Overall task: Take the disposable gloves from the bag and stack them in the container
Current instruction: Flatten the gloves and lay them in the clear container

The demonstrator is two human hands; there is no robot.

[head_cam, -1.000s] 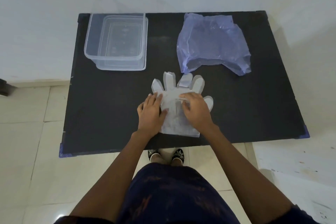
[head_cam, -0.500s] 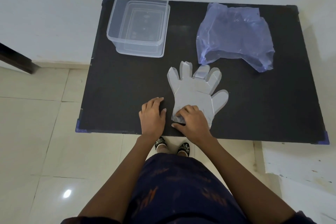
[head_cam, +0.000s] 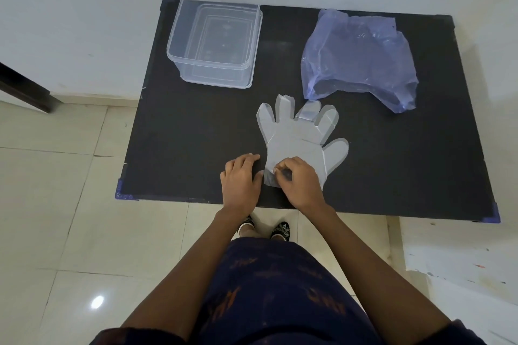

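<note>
Starting left: clear container (head_cam: 214, 45) at table's (head_cam: 179, 148) far left, upright. Left hand (head_cam: 241, 180) flat on the table, fingers together, just beside the glove's cuff. Disposable glove (head_cam: 297, 137), translucent grey, creased, lies flat mid-table, long axis near-to-far, fingertips pointing away. Right hand (head_cam: 300, 180) pinches its cuff. Purple bag (head_cam: 358, 59) far right.
</note>
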